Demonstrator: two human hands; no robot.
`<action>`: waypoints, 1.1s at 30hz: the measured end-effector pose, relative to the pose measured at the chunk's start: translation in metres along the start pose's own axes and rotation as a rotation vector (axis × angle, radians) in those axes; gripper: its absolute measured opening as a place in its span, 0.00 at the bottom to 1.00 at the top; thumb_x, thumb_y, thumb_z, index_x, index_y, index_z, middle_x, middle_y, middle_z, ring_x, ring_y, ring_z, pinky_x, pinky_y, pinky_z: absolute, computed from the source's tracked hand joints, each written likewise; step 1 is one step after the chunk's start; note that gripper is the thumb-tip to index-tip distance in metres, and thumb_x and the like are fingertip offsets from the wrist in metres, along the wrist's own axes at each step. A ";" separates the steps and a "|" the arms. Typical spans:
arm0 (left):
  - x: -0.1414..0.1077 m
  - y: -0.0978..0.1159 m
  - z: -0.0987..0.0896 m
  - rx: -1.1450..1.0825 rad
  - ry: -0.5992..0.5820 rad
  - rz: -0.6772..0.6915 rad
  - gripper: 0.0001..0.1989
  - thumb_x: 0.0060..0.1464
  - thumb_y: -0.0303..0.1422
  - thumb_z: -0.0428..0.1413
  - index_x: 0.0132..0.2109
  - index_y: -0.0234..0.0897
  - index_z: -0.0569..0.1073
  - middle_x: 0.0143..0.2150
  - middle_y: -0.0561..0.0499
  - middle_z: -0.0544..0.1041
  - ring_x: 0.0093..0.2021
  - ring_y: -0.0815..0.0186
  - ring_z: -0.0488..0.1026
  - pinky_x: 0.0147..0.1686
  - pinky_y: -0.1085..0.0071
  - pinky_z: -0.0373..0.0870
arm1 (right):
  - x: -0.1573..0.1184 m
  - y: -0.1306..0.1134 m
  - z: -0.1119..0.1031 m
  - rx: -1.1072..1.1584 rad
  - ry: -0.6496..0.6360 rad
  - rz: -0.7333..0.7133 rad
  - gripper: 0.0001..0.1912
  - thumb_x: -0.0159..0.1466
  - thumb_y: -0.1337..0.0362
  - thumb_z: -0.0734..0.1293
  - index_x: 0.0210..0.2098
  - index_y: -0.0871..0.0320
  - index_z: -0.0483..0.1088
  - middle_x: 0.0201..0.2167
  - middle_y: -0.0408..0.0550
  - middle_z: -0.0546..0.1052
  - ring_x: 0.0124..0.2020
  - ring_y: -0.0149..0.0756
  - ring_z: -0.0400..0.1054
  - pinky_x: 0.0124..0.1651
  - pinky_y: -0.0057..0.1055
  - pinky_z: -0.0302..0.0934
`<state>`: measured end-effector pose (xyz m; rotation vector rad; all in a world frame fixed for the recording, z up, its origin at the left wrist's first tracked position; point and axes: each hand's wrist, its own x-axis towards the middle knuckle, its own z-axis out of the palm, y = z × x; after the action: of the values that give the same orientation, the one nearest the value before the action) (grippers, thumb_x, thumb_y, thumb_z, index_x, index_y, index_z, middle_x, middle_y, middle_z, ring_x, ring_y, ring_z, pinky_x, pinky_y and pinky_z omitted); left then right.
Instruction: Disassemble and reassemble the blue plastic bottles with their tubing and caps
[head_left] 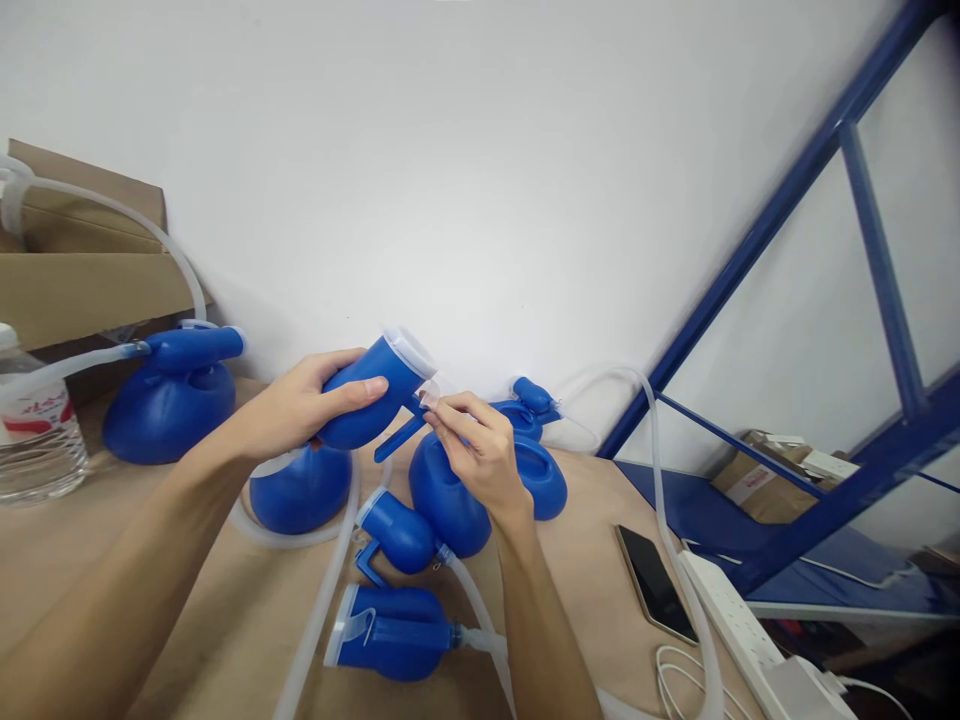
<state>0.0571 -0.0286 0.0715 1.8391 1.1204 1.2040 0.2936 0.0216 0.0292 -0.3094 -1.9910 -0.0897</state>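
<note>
1. Left hand (311, 400): grip closed around a blue cup-shaped part (379, 362), tilted, white rim (410, 350) uppermost; part held above the surface (202, 620), near the middle of the view.
2. Right hand (484, 450): thumb and fingertips in a narrow pinch on a small clear piece (430, 391), just beside the cup-shaped part.
3. Writing: bottle (52, 470) at far left carries a red-and-white label (34, 412); characters too blurred to read.
4. Cardboard box (772, 505) on the blue shelf (675, 505), right: pale label (750, 484), illegible.
5. Phone (657, 582) screen dark; no text.
</note>
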 end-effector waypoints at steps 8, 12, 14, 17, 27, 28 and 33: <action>-0.001 0.007 0.005 -0.026 0.028 -0.109 0.34 0.55 0.61 0.61 0.51 0.34 0.77 0.26 0.55 0.70 0.21 0.71 0.62 0.15 0.79 0.58 | 0.000 0.001 -0.002 0.011 -0.068 0.015 0.14 0.75 0.68 0.65 0.55 0.52 0.79 0.42 0.49 0.81 0.41 0.35 0.77 0.44 0.32 0.75; 0.000 0.006 0.007 -0.038 0.045 -0.159 0.32 0.57 0.59 0.60 0.52 0.34 0.77 0.24 0.56 0.69 0.20 0.73 0.62 0.14 0.80 0.57 | 0.003 0.000 -0.001 0.070 -0.060 0.085 0.13 0.74 0.67 0.65 0.51 0.52 0.81 0.42 0.49 0.81 0.41 0.35 0.77 0.45 0.32 0.74; 0.002 0.003 0.006 -0.084 0.037 -0.170 0.32 0.57 0.59 0.60 0.53 0.34 0.77 0.24 0.55 0.70 0.20 0.71 0.64 0.13 0.80 0.56 | 0.003 0.000 0.002 0.118 -0.041 0.120 0.12 0.74 0.66 0.65 0.49 0.52 0.81 0.44 0.49 0.82 0.42 0.36 0.77 0.45 0.32 0.74; 0.004 -0.003 0.007 -0.176 0.036 -0.168 0.32 0.56 0.58 0.61 0.53 0.34 0.76 0.25 0.54 0.72 0.20 0.70 0.65 0.12 0.79 0.56 | 0.002 0.001 0.007 0.233 0.033 0.189 0.11 0.74 0.63 0.66 0.47 0.52 0.82 0.45 0.49 0.84 0.45 0.38 0.80 0.49 0.35 0.76; 0.007 -0.001 0.013 -0.214 0.045 -0.145 0.26 0.57 0.51 0.63 0.53 0.36 0.76 0.27 0.55 0.70 0.21 0.72 0.63 0.12 0.81 0.55 | -0.004 0.020 0.017 0.456 0.188 0.469 0.11 0.64 0.55 0.76 0.40 0.54 0.82 0.39 0.48 0.85 0.41 0.40 0.81 0.46 0.35 0.77; 0.006 -0.001 0.013 -0.217 0.047 -0.146 0.26 0.57 0.51 0.63 0.53 0.36 0.76 0.27 0.55 0.70 0.21 0.72 0.63 0.12 0.81 0.55 | -0.004 0.020 0.017 0.473 0.185 0.452 0.10 0.65 0.55 0.75 0.41 0.54 0.81 0.41 0.48 0.84 0.44 0.39 0.80 0.48 0.35 0.77; 0.006 -0.003 0.012 -0.231 0.062 -0.166 0.26 0.58 0.52 0.63 0.53 0.36 0.76 0.27 0.54 0.71 0.22 0.71 0.65 0.12 0.81 0.57 | -0.006 0.015 0.021 0.479 0.207 0.397 0.07 0.69 0.58 0.72 0.43 0.52 0.80 0.40 0.46 0.84 0.44 0.37 0.79 0.51 0.34 0.74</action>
<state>0.0684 -0.0229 0.0663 1.5148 1.0947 1.2440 0.2809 0.0393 0.0137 -0.3579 -1.6505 0.5769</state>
